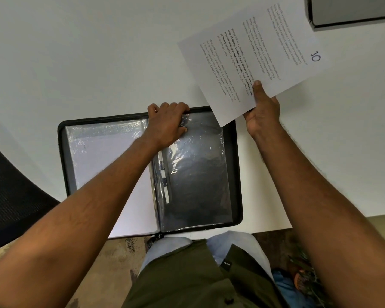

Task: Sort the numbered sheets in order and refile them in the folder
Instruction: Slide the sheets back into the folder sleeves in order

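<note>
Two hands work over a black zip folder (237, 165) that lies open on the white table (76, 63), close to the table's near edge. The left hand (168, 124) rests at the top of the folder near its spine, its fingers curled over the upper edge of a clear plastic sleeve (198, 170) on the right-hand page; whether it pinches the sleeve or only presses it I cannot tell for sure, though the fingers bend round the plastic. That sleeve shows dark and glossy, with a white pen (165, 185) lying along the spine beside it. On the folder's left-hand page another clear sleeve (102, 156) holds white paper.

The right hand (261, 112) grips a printed sheet (249, 56) by its near edge, thumb on top and fingers beneath, holding it tilted above the table just beyond the folder's upper right corner. The sheet's lower corner overlaps the folder's top right. It carries several blocks of text, one of them in bold, and a large number 10 near its far edge, which reads sideways from this view.

A grey box (353, 12) sits at the table's far right corner, partly out of view. A dark mesh chair (13, 196) stands at the left, beside the table. Below, the person's olive shirt and light blue trousers show over a patterned floor
</note>
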{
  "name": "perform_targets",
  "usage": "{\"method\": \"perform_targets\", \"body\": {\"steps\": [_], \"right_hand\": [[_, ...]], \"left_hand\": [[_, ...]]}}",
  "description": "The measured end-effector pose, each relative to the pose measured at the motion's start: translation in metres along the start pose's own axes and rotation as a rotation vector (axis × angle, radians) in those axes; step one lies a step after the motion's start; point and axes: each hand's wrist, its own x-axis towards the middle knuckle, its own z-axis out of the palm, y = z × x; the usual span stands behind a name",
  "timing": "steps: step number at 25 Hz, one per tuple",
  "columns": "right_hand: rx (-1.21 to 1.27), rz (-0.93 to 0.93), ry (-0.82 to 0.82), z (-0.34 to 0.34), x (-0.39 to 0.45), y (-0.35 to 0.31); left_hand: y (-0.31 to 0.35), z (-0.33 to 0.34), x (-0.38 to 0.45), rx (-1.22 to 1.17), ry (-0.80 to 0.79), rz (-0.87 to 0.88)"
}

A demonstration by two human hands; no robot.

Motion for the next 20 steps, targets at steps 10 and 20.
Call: {"method": "perform_targets", "body": {"steps": [10, 20], "right_hand": [[-0.026, 0.015, -0.073, 0.028, 0.006, -0.002], [-0.172, -0.038, -0.165, 0.059, 0.009, 0.011]], "left_hand": [[-0.001, 0.009, -0.014, -0.114, 0.152, 0.005], [0.002, 0.012, -0.023, -0.115, 0.206, -0.024]]}}
